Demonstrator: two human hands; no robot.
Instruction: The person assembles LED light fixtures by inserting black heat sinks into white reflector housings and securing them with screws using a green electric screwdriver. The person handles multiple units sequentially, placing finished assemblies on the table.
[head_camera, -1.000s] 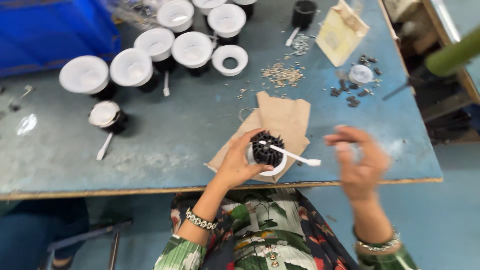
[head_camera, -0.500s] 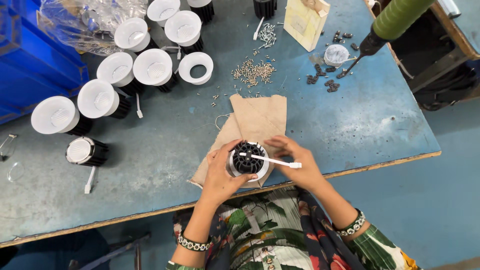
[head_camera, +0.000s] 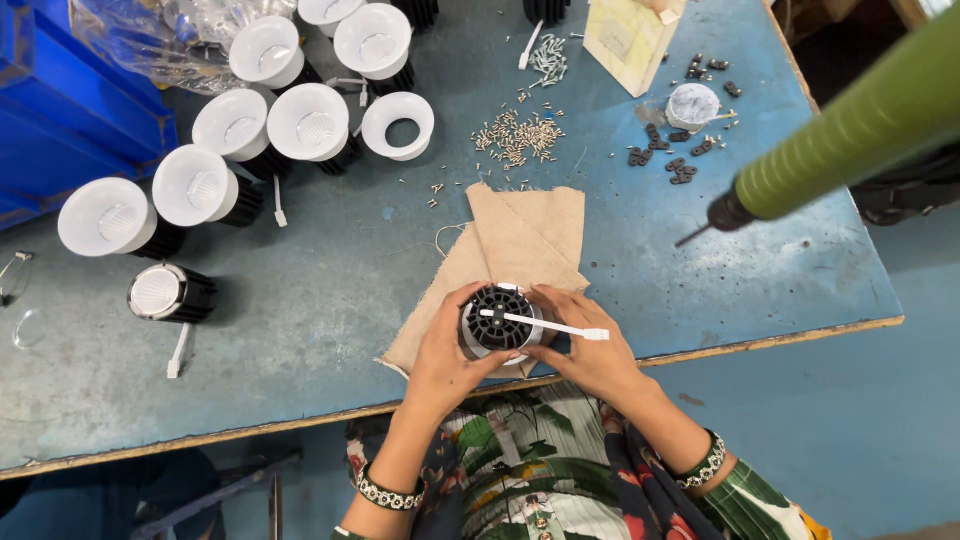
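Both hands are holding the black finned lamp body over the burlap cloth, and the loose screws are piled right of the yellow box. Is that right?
Not quite. The head view shows the left hand and right hand on the black finned lamp body over the burlap cloth, but the loose screws lie left of the yellow box.

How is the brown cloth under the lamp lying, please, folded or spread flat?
Folded: the brown cloth shows overlapping layers with a diagonal crease, beneath the black lamp body.

Your left hand and right hand cup a black finned lamp housing with a white connector lead lying across its top. It sits on a tan cloth near the table edge. White-rimmed downlights cluster beyond, loose screws alongside, and a green screwdriver hangs at right.
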